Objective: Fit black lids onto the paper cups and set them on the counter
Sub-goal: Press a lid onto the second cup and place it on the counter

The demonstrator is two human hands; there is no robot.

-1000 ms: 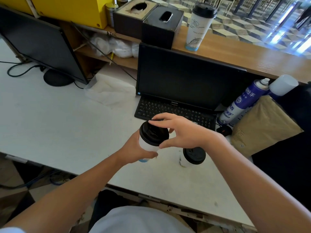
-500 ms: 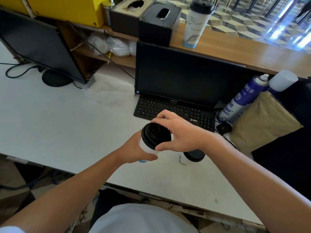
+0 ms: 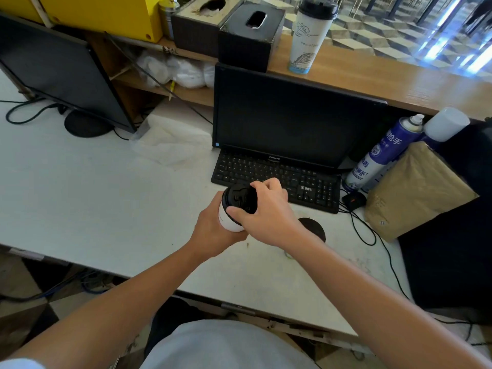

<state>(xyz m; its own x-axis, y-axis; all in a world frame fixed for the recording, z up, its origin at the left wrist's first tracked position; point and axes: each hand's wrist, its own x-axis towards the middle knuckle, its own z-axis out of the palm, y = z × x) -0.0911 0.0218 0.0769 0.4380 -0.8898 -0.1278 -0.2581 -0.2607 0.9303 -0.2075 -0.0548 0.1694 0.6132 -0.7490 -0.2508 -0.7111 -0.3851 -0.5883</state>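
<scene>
My left hand [image 3: 213, 233] grips a white paper cup [image 3: 228, 221] from below and holds it tilted above the white desk [image 3: 80, 195]. A black lid [image 3: 239, 198] sits on the cup's mouth, and my right hand [image 3: 266, 209] curls its thumb and fingers round the lid's rim. A second cup with a black lid [image 3: 312, 227] stands on the desk just right of my hands, partly hidden by my right wrist. A tall lidded paper cup [image 3: 308, 35] stands on the wooden counter [image 3: 386, 75] at the back.
A black monitor [image 3: 287, 115] and keyboard [image 3: 277, 177] lie right behind my hands. A second monitor [image 3: 53, 73] stands at the left. Spray cans [image 3: 380, 155] and a brown paper bag [image 3: 418, 190] crowd the right. Tissue boxes [image 3: 239, 30] sit on the counter.
The cup has tipped further toward me, and my right hand has closed more tightly over the lid. The view has shifted slightly; the second cup is now more hidden behind my right wrist.
</scene>
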